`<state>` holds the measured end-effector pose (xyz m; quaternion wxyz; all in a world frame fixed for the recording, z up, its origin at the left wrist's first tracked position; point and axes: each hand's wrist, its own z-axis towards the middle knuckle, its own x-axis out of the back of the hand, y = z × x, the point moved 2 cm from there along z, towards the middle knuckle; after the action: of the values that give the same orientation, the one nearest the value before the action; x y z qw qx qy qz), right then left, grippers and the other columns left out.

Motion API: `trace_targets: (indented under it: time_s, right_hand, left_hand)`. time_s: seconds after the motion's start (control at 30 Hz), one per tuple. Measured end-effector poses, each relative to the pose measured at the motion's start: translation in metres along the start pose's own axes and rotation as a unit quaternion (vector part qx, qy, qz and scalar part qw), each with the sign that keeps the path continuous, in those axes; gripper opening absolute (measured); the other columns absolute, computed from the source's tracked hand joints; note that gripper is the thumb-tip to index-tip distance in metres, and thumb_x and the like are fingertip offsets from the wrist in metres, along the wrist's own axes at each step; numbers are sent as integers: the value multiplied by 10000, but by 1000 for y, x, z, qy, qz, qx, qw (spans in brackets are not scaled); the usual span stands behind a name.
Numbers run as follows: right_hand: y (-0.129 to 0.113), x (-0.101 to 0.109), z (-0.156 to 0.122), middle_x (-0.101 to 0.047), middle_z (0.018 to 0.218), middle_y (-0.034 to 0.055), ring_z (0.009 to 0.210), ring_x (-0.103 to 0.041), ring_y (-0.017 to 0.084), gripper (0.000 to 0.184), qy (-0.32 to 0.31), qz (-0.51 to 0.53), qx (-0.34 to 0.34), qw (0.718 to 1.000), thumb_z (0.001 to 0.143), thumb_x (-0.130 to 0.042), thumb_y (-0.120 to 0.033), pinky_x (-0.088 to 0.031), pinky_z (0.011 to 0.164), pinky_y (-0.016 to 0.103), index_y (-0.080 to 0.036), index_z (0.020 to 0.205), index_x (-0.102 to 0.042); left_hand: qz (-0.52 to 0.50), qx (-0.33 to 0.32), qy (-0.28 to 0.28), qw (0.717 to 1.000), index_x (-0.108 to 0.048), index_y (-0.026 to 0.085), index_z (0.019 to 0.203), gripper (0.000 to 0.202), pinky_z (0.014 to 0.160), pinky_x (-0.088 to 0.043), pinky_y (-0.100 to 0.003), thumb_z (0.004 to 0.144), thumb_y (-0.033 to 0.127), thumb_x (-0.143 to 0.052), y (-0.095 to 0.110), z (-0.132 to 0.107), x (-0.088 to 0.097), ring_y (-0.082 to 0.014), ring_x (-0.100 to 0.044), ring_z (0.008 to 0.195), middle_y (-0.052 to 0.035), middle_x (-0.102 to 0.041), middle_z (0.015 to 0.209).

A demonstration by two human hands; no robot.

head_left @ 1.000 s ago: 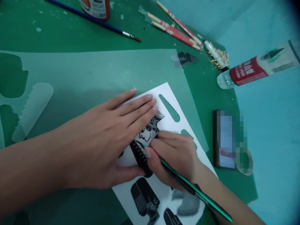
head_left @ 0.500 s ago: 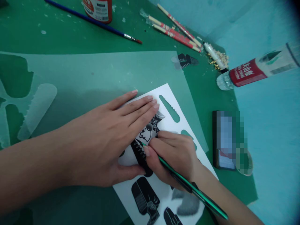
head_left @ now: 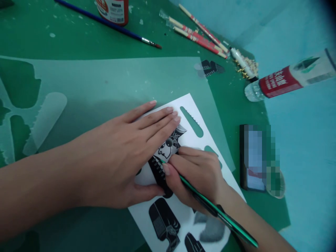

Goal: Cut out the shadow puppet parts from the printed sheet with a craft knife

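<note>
My left hand [head_left: 118, 150] lies flat on a white paper sheet [head_left: 193, 101], its fingers stretched out and the thumb spread toward me. Closed around a slim green pen-shaped tool [head_left: 223, 213], my right hand [head_left: 195, 171] rests on the same sheet. The tool's tip meets the paper beside a black printed knife-like shape [head_left: 157, 171]; I cannot tell whether it is a nib or a blade. A printed cartoon face [head_left: 166, 148] shows between the hands, partly covered by my left fingers. Nearer me are other black printed figures [head_left: 164, 215]. Several openings pierce the sheet's right side.
Under the paper spreads a translucent sheet [head_left: 105, 80] with cut-out holes at left. Behind lie a blue paintbrush [head_left: 112, 26], a red-labelled bottle [head_left: 114, 12] and wrapped chopsticks [head_left: 199, 38]. To the right are a plastic bottle [head_left: 280, 82] and a phone [head_left: 254, 157].
The whole scene has shifted slightly rightward in view. Both hands keep nearly the same place on the paper, and the tool stays in my right hand.
</note>
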<state>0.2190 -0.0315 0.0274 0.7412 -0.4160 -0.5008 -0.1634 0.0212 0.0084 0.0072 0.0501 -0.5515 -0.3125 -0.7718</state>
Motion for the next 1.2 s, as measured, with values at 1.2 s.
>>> trace_targets:
  time_s: [1.2]
  right_hand:
    - [-2,7,2,-484,574,-26,572,-423,141,420,-39,-29,20,999,1080,-474,-181,-284,539,320,-225,663,-480]
  left_hand:
    - [-19,13,-4,1000,-251,63,1708,996,1402,-109,-470,987,673,-565,2,0,1,-325,-241,1665,-164,-281,1767]
